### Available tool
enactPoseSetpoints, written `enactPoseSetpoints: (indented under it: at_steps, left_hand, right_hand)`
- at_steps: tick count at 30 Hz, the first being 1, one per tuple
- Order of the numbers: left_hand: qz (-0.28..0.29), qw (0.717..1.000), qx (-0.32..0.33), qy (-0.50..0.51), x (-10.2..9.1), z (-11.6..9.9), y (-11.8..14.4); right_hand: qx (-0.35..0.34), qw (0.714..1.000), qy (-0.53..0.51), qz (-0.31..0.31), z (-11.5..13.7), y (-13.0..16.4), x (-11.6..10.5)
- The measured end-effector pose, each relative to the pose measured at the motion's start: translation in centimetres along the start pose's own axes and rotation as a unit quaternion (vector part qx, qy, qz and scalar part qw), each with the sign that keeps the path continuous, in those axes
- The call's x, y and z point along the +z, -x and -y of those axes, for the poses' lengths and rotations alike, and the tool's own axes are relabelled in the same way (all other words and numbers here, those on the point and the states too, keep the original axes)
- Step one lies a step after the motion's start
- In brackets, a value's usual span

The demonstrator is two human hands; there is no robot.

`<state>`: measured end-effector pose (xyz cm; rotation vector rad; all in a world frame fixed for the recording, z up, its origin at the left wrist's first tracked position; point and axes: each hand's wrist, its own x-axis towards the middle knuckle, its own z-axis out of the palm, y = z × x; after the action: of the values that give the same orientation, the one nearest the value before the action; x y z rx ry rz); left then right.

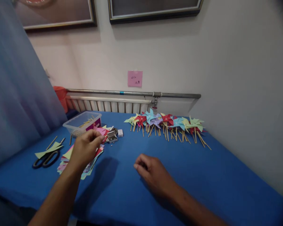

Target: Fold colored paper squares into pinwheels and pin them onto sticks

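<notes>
Overhead, left hand [86,149] — fingers pinched empty above paper stack [94,157]; right hand [153,174] loosely curled on table [202,175].

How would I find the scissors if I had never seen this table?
Start at the blue table and go to its left end, by the curtain. There, left of the stack of coloured paper squares under the left hand, lie the scissors. They are the only black thing there, with two big loop handles, partly under a pale yellow paper scrap.
</notes>
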<state>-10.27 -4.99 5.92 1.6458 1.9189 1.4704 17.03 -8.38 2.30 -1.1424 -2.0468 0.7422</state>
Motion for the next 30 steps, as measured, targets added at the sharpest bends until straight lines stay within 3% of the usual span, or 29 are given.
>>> enactPoseSetpoints:
  at_steps: [3, 6, 8, 12, 21, 25, 30]
  left_hand:
    - [-0.015, 0.996, 0.002, -0.091, 2.1, 1.3, -3.8]
    - [-0.04, 0.965, -0.031, -0.259, 4.2, 2.8, -6.0]
    - [-0.045, 0.941, -0.045, -0.332, 5.1, 3.9, -5.9]
    - [0.02, 0.912, 0.01, -0.41, 5.8, 5.3, -4.4]
    - [0.075, 0.882, 0.026, -0.465, 5.7, 5.4, -4.3]
    - [0.015, 0.894, 0.048, -0.445, 5.6, 5.8, -4.4]
    - [-0.094, 0.914, 0.063, -0.39, 5.3, 6.0, -4.7]
  right_hand:
    - [-0.003, 1.0, 0.003, -0.016, -1.1, -2.8, 0.3]
    - [-0.002, 0.998, 0.021, -0.052, -2.8, -3.4, 1.1]
    - [-0.003, 0.998, 0.034, -0.062, -3.9, -3.0, 1.6]
    - [-0.045, 0.997, 0.053, -0.032, -4.9, -2.4, 2.4]
    - [-0.082, 0.994, 0.075, 0.003, -4.3, -2.8, 3.3]
    - [-0.067, 0.997, 0.046, -0.007, -4.7, -2.7, 3.1]
    - [0.001, 0.999, -0.024, -0.028, -4.7, -2.7, 2.9]
